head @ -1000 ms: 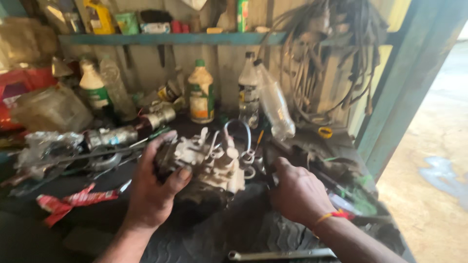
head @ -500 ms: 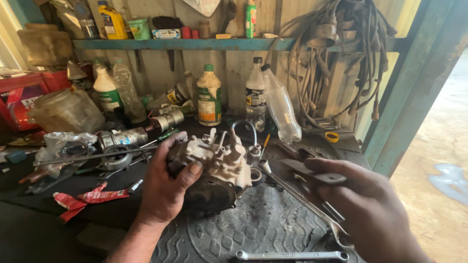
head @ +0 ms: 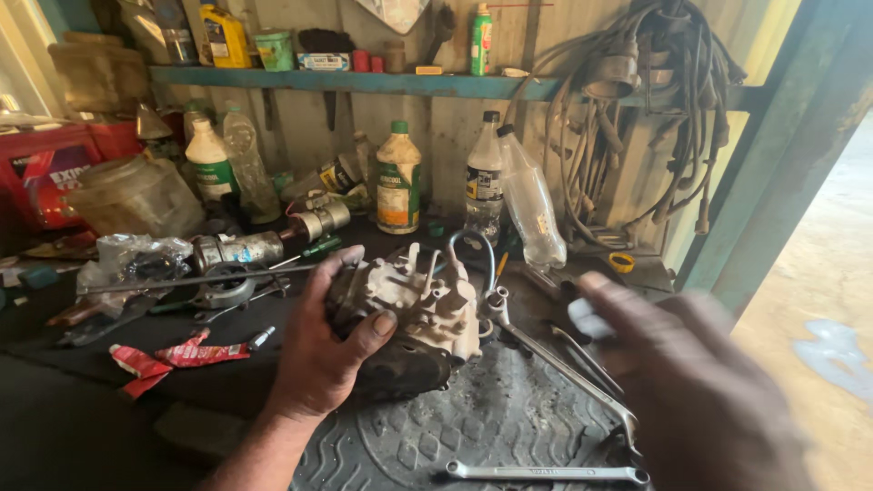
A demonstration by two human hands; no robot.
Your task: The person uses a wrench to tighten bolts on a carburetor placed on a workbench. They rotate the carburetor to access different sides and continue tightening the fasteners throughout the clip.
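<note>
Since a second ago the right hand [head: 700, 391] has left the engine part and swung up close to the camera, where it is now a blur; whether its fingers are spread or closed on something cannot be told, though a small pale shape shows near its fingertips. Meanwhile the left hand [head: 332, 341] has stayed clamped on the engine part [head: 414, 323], thumb pressed across its dark lower side and fingers curled over the far edge.

That part, a pale cast-metal housing with stubby ports and a dark greasy underside, rests on the black rubber mat [head: 473, 427] at the middle of the workbench. It looks heavy, rigid and probably slick with oil, so a sound hold would be around the solid body, not on the thin curved tube [head: 477, 250] rising behind it.

A long wrench [head: 564, 359] lies just right of the part, and a second spanner [head: 546, 473] lies near the mat's front edge. Plastic bottles [head: 398, 182] stand along the back wall.
</note>
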